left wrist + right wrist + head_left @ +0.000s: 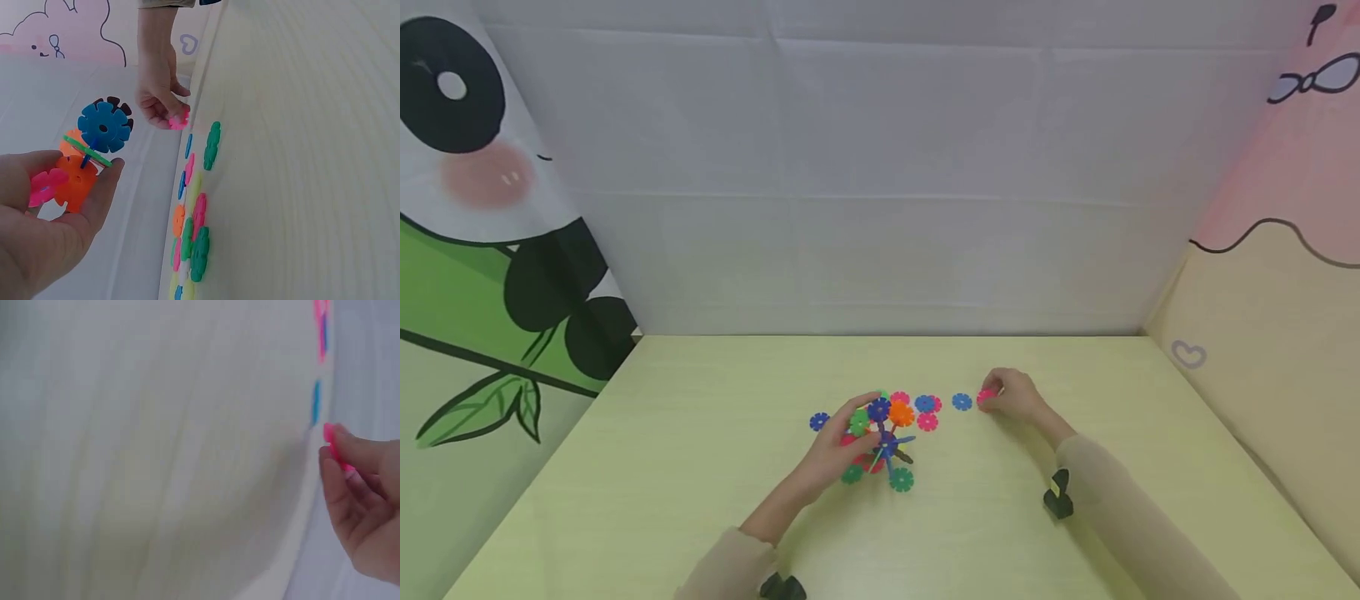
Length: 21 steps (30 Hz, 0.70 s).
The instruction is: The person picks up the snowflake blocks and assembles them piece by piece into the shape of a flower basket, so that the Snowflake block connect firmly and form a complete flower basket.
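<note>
My left hand (835, 455) holds a cluster of interlocking plastic flower discs (887, 442) above the table. In the left wrist view, a blue disc (104, 127) sits at the cluster's outer end, with a green disc edge-on below it and an orange disc (78, 182) between my fingers and thumb. Over to the right, my right hand (1019, 395) pinches a single pink disc (984, 397) between thumb and fingertips. The right wrist view shows this pink disc (333, 447) partly covered by the fingers. A loose blue disc (962, 402) lies just left of that hand.
More loose discs lie on the pale table (662, 483) under and around the left hand, among them a dark blue disc (819, 422), a green disc (902, 479) and a pink disc (927, 422). A white backdrop (880, 250) rises behind the table's far edge.
</note>
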Available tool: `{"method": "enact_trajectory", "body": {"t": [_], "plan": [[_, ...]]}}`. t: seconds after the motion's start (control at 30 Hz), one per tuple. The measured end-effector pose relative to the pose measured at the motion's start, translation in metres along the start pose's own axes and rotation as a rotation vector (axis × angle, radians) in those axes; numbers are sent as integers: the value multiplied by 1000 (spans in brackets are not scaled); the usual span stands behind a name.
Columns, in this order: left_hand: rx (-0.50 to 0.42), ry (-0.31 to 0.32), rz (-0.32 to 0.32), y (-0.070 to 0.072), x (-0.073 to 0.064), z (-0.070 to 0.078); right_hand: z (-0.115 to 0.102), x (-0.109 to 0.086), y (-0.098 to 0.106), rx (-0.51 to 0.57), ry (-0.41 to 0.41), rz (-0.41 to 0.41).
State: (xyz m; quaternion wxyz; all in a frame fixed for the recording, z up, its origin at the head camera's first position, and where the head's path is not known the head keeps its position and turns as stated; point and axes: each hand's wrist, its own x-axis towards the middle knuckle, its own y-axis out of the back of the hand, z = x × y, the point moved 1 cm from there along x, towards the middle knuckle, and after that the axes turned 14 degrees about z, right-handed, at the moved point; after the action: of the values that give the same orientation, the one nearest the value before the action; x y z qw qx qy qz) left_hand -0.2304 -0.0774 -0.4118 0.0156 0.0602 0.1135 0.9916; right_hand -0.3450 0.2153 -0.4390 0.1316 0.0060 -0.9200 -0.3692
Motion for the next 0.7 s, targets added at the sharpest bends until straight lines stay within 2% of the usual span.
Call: {"method": "enact_trajectory", "body": {"t": [0.17, 0.27, 0.43, 0.7], "plan": [[-15, 18, 50, -4, 3, -4, -56, -27, -6, 288, -8, 46], [-46, 14, 67, -6, 3, -3, -84, -45, -12, 389, 5, 55], [-70, 14, 90, -8, 3, -1, -105, -64, -24, 428, 18, 111], [-112, 36, 109, -11, 1, 1, -116, -71, -30, 405, -1, 206]]}}
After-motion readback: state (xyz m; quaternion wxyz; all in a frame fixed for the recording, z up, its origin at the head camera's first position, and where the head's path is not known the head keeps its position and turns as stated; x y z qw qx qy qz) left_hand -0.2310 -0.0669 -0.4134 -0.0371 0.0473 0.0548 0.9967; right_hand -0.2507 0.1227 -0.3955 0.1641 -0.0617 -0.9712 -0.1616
